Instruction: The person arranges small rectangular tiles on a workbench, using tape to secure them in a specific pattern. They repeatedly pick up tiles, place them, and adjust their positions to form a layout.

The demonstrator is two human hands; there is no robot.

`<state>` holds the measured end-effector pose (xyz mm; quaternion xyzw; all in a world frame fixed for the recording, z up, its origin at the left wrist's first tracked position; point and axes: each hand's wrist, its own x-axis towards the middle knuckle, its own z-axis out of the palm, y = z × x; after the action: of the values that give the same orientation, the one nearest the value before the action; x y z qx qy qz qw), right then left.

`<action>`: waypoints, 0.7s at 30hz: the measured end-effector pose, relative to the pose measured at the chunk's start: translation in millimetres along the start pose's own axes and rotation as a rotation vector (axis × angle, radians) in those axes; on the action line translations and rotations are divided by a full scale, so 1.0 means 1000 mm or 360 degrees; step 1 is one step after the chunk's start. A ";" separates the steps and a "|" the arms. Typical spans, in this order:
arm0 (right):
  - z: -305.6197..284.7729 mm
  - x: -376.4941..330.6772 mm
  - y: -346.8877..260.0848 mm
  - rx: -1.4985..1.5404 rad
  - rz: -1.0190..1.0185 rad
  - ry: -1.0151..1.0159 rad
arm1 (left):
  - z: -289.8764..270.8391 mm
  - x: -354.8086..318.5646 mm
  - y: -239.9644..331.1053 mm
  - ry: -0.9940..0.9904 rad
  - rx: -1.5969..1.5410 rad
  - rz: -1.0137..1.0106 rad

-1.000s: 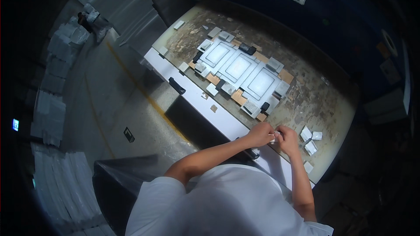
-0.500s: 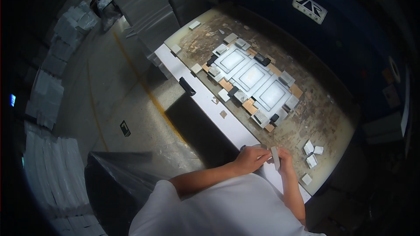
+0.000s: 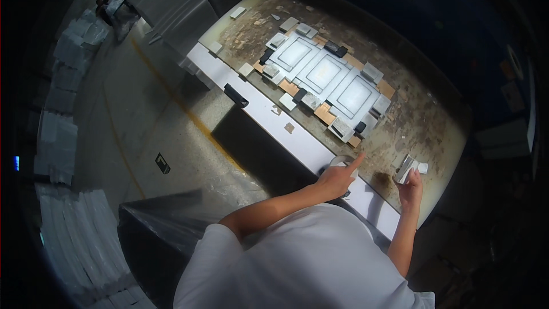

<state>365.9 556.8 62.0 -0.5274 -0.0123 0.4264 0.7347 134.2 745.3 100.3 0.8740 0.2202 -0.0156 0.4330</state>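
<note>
My right hand is at the near right of the worn table, its fingers closed on a small white block. Another pale block lies right beside it. My left hand hovers over the table's near edge with its index finger stretched out and nothing visible in it. Partly behind that hand is a round, ring-like grey thing. Farther up the table lies a white panel with three framed rectangles, ringed by small grey, black and tan blocks.
A white strip runs along the table's near edge, with a black object on it. A clear plastic sheet hangs over a dark bin at my left. Stacked white sheets stand farther left; a person is far off.
My hands were together around a flat pale block. They have parted: the right has moved out to the loose blocks, and the left has extended its index finger. The view has shifted.
</note>
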 end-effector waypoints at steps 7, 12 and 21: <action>0.002 -0.023 0.007 -0.0215 -0.0208 0.0156 | 0.095 0.061 -0.001 -0.0034 0.0167 0.0614; -0.012 -0.037 0.021 -0.0585 -0.0583 0.0372 | 0.092 0.062 0.014 0.0588 -0.0141 0.0958; 0.075 -0.056 0.025 -0.0728 -0.0252 -0.0139 | 0.017 0.022 0.039 -0.0051 -0.1085 0.0040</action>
<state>280.3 580.4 99.5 -0.6584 -0.1815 0.3762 0.6261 172.7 720.1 114.6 0.6811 0.1953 0.0506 0.7038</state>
